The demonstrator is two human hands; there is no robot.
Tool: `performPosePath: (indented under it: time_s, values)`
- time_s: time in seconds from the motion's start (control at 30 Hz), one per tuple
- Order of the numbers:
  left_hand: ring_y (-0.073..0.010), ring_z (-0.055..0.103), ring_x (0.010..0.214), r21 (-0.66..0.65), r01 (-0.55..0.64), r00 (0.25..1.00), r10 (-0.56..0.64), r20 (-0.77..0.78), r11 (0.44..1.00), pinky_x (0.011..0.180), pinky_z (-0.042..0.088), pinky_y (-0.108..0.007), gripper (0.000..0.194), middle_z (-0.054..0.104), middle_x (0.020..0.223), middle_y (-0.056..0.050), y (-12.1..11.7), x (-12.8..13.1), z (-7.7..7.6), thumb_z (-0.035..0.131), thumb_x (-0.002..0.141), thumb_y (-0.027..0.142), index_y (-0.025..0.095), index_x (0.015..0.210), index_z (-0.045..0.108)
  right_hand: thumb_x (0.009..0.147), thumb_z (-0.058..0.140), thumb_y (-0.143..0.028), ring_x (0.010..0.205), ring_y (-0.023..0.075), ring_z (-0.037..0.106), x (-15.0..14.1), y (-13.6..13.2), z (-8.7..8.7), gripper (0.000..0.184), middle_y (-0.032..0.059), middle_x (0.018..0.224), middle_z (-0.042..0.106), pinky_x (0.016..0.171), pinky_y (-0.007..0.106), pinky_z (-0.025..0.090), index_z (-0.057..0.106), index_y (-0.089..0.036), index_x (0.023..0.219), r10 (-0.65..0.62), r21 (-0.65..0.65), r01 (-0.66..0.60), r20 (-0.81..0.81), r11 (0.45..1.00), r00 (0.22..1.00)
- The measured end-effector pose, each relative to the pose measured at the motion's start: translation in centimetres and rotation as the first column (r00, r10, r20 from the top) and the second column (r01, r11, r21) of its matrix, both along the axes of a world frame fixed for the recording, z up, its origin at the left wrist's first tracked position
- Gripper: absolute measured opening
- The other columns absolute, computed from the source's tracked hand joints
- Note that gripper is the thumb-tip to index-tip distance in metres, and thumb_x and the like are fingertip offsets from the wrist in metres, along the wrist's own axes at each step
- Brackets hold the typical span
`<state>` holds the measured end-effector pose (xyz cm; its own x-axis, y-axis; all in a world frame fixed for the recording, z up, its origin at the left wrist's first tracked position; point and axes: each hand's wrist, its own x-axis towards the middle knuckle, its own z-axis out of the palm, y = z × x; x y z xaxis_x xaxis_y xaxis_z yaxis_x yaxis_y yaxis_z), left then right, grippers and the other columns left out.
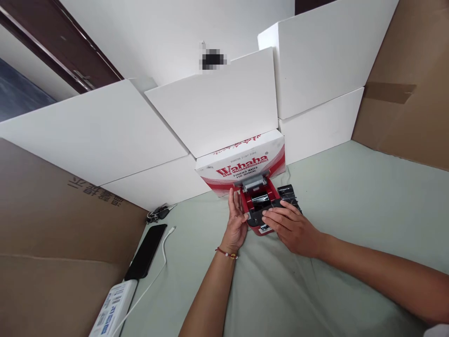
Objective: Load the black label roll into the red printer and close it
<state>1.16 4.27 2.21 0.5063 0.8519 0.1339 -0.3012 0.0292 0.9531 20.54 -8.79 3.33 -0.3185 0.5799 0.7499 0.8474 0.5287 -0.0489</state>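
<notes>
A red and black device (259, 217) with rollers stands in front of me, its top open. Inside it are a grey cylinder (255, 183) at the back and a shiny black roll (260, 201) in the middle. My left hand (237, 220) is closed on its left side, fingers along the red wall and thumb at the front corner. Across the black front part lie the fingers of my right hand (289, 227), gripping it from the right; that thumb is hidden. Another shiny black roll (288, 194) is just right of the device, partly behind my right fingers.
A Wahaha water carton (242, 164) stands right behind the device, against white boxes (213, 107). Brown cardboard (410, 89) walls both sides. On the left of the green cloth (351, 201) lie keys (159, 213), a black phone (145, 252), a white cable (164, 250) and a white power strip (115, 309).
</notes>
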Motion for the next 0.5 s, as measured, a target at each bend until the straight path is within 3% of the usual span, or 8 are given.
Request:
performPosePath:
  time_s: [0.13,0.2,0.27,0.33,0.43,0.5]
  values:
    - [-0.0272,0.02,0.17,0.031,-0.005,0.999,0.006,-0.042,0.999,0.133,0.034,-0.045,0.101,0.018,0.184,0.001,0.0,0.0,-0.7,0.075,0.085,0.049,0.047,0.169,0.02,0.105,0.057,-0.031,0.122,0.0265,0.069,1.1,-0.5,3.8,0.037,0.0107,0.131,0.078,0.124,0.056,0.04,0.062,-0.021,0.14,0.109,-0.115,-0.124,-0.125,0.986,0.986]
    - [-0.0288,0.024,0.169,0.029,0.009,1.0,-0.008,-0.019,1.0,0.133,0.033,-0.046,0.098,0.02,0.183,0.0,0.0,0.1,-0.9,0.074,0.085,0.05,0.045,0.169,0.023,0.108,0.053,-0.034,0.109,0.0237,0.073,1.8,0.3,7.0,0.03,0.0098,0.122,0.08,0.112,0.048,0.05,0.066,-0.021,0.132,0.111,-0.187,-0.156,-0.234,0.97,0.966]
    - [-0.0293,0.026,0.168,0.024,0.016,1.0,-0.016,0.01,1.0,0.134,0.031,-0.047,0.095,0.025,0.182,-0.001,0.1,0.2,-0.9,0.075,0.085,0.049,0.043,0.168,0.028,0.11,0.047,-0.033,0.097,0.0203,0.074,2.2,2.2,10.0,0.03,0.0096,0.117,0.08,0.092,0.035,0.057,0.069,-0.02,0.125,-0.011,-0.343,-0.087,-0.274,0.935,0.962]
    - [-0.0295,0.027,0.168,0.018,0.027,0.999,-0.027,0.026,0.999,0.136,0.028,-0.047,0.092,0.03,0.18,-0.002,0.1,0.2,-0.8,0.076,0.085,0.047,0.041,0.166,0.033,0.109,0.047,-0.031,0.097,0.0217,0.075,2.0,4.8,12.2,0.031,0.0091,0.116,0.081,0.084,0.032,0.057,0.073,-0.02,0.122,-0.158,-0.563,0.085,-0.083,0.822,0.984]
    - [-0.0298,0.027,0.167,0.006,0.038,0.999,-0.039,0.036,0.999,0.136,0.026,-0.046,0.087,0.03,0.18,-0.003,0.3,0.1,-0.7,0.076,0.083,0.043,0.037,0.162,0.041,0.1,0.061,-0.026,0.104,0.0292,0.078,0.7,8.9,13.0,0.024,0.0131,0.113,0.082,0.085,0.035,0.057,0.079,-0.019,0.115,-0.181,-0.733,0.332,0.28,0.593,0.943]
    - [-0.0298,0.027,0.167,0.0,0.042,0.998,-0.042,0.045,0.999,0.137,0.026,-0.046,0.084,0.03,0.18,-0.002,0.4,0.1,-0.7,0.076,0.082,0.04,0.036,0.16,0.043,0.092,0.072,-0.024,0.102,0.0319,0.079,-0.3,11.0,12.2,0.021,0.0174,0.108,0.083,0.087,0.037,0.059,0.082,-0.017,0.109,-0.163,-0.749,0.383,0.353,0.54,0.921]
